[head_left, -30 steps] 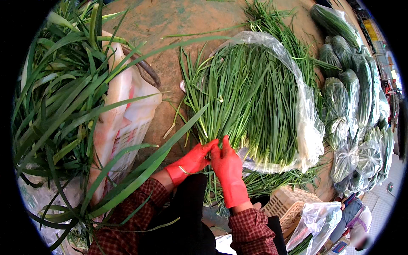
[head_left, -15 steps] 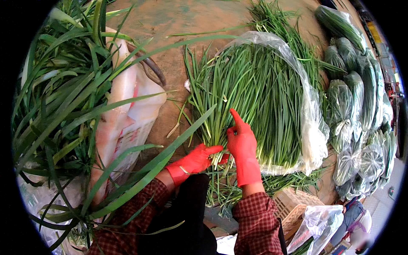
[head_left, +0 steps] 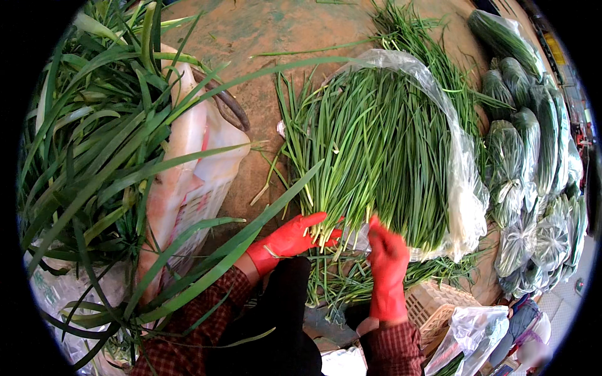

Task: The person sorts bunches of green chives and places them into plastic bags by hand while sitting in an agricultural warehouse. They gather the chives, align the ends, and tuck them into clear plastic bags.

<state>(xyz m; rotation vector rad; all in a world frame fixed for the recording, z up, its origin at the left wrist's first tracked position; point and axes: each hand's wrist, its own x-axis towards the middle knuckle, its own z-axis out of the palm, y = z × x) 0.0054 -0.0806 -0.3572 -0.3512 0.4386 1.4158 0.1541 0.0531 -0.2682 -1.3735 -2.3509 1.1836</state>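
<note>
A wide bunch of garlic chives (head_left: 376,138) lies on a clear plastic bag (head_left: 467,213), with the pale stem ends toward me. My left hand (head_left: 288,238), in a red rubber glove, is closed around stem ends at the bunch's near left corner. Thumb and fingers show on either side of those stems. My right hand (head_left: 389,266), gloved the same way, is at the near edge of the bunch, right of the left hand. Its fingers are curled in and somewhat blurred; whatever they hold is hidden.
At left, a pale plastic crate (head_left: 200,160) overflows with long green leaves (head_left: 88,144), some crossing above my left forearm. Several bagged bundles of greens (head_left: 517,150) are stacked at right. Loose chives (head_left: 338,282) and a tan basket (head_left: 436,307) lie near my legs. A person (head_left: 523,332) is at lower right.
My right hand has moved right and toward me, from over the chives to their near edge, its index finger no longer stretched out. The left hand stays at the stem ends.
</note>
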